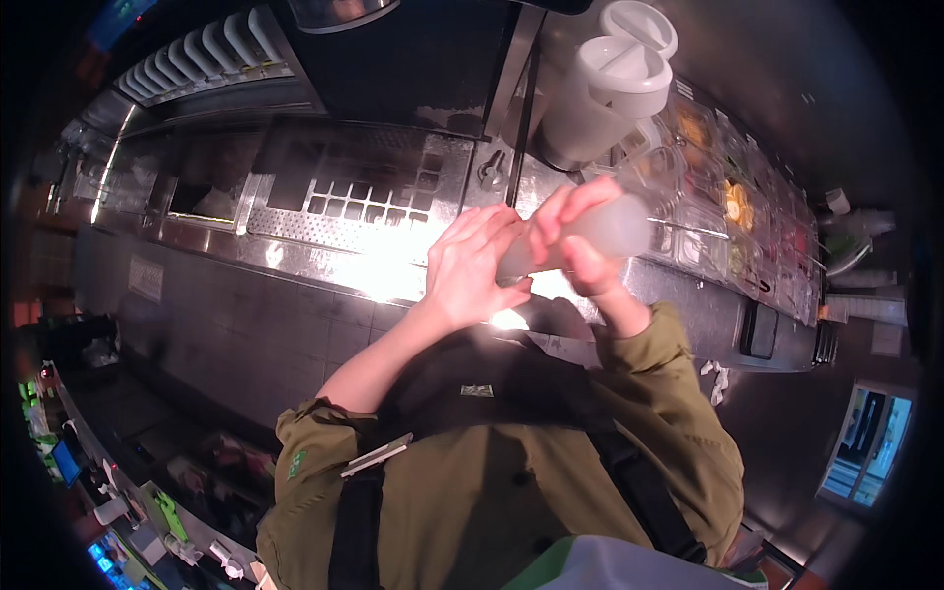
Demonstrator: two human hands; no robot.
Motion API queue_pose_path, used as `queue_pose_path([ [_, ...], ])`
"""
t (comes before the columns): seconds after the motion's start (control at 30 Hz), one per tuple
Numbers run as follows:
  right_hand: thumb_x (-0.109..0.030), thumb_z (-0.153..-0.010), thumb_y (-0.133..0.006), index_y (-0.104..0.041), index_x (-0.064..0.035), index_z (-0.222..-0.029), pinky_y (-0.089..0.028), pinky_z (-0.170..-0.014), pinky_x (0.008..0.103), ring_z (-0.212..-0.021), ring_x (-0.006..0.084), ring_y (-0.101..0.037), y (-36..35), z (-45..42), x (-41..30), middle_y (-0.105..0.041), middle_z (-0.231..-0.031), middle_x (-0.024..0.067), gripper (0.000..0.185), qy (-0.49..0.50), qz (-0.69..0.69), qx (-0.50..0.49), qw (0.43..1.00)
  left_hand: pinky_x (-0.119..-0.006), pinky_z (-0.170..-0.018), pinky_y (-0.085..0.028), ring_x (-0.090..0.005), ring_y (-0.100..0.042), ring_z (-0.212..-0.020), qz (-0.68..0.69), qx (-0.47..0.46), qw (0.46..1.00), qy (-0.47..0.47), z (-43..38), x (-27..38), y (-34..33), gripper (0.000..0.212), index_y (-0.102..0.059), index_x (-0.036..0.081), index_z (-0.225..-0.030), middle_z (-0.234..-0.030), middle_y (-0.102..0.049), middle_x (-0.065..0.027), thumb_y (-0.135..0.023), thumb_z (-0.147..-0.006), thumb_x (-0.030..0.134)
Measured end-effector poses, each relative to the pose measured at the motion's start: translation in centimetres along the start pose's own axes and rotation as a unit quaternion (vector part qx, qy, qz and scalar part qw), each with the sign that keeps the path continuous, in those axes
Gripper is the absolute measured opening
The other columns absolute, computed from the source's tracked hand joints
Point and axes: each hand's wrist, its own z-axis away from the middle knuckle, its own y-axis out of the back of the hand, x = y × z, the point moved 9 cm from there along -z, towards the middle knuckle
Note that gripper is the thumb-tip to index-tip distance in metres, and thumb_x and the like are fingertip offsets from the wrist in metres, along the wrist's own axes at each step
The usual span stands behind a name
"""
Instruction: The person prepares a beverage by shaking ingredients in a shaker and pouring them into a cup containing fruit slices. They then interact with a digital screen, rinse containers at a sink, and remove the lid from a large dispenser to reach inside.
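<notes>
A frosted, translucent cylindrical vessel (623, 225), probably a plastic shaker, lies tilted between my hands above the steel counter. My right hand (579, 236) is wrapped around its body, the fingers over the top side and the thumb below. Pressed against the other end is my left hand (472, 265), its fingers extended together and its thumb apart underneath. My palms hide much of that end, so I cannot tell whether it has a lid. Motion blurs the vessel and my right fingers a little. Strong light glares off the steel counter (332, 267) beside my left hand.
Just beyond my right hand stand two tall containers with white lids, a near one (623, 88) and a far one (645, 26). Clear plastic ingredient bins (708, 240) line the right side. A perforated drain grate (369, 203) and a black panel (405, 59) lie to the left.
</notes>
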Motion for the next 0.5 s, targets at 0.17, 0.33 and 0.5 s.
queue_pose_path([
  [0.17, -0.014, -0.072, -0.062, -0.048, -0.0052, -0.101, -0.044, -0.063, 0.0278, -0.071, 0.0178, -0.053, -0.3, -0.2, -4.3, -0.055, -0.084, 0.0058, 0.034, 0.171, 0.254, -0.093, 0.947, -0.038, -0.095, -0.037, -0.0284, -0.05, -0.108, 0.015, -0.003, 1.0, -0.022, -0.3, 0.2, 0.1, 0.058, -0.057, 0.006, -0.103, -0.11, -0.056, -0.0102, -0.076, -0.05, 0.023],
  [0.33, -0.015, -0.079, -0.059, -0.046, -0.0027, -0.091, -0.046, -0.063, 0.0277, -0.067, 0.0174, -0.054, -0.3, -1.0, -0.4, -0.055, -0.082, 0.0106, 0.021, -0.062, -0.127, -0.03, 0.989, -0.039, -0.095, -0.037, -0.0286, -0.051, -0.107, 0.014, 0.001, 1.0, -0.006, 0.1, -0.2, 0.2, 0.058, -0.057, 0.006, -0.101, -0.11, -0.056, -0.0091, -0.077, -0.05, 0.024],
  [0.5, -0.009, -0.077, -0.063, -0.052, -0.0035, -0.08, -0.044, -0.062, 0.0285, -0.063, 0.0164, -0.054, 2.3, 0.4, -1.0, -0.054, -0.075, 0.0099, 0.013, -0.003, -0.109, -0.002, 0.994, -0.038, -0.094, -0.038, -0.0281, -0.051, -0.106, -0.01, 0.024, 1.0, 0.013, 0.7, -1.0, 0.2, 0.056, -0.057, 0.006, -0.1, -0.109, -0.056, -0.0087, -0.076, -0.051, 0.024],
])
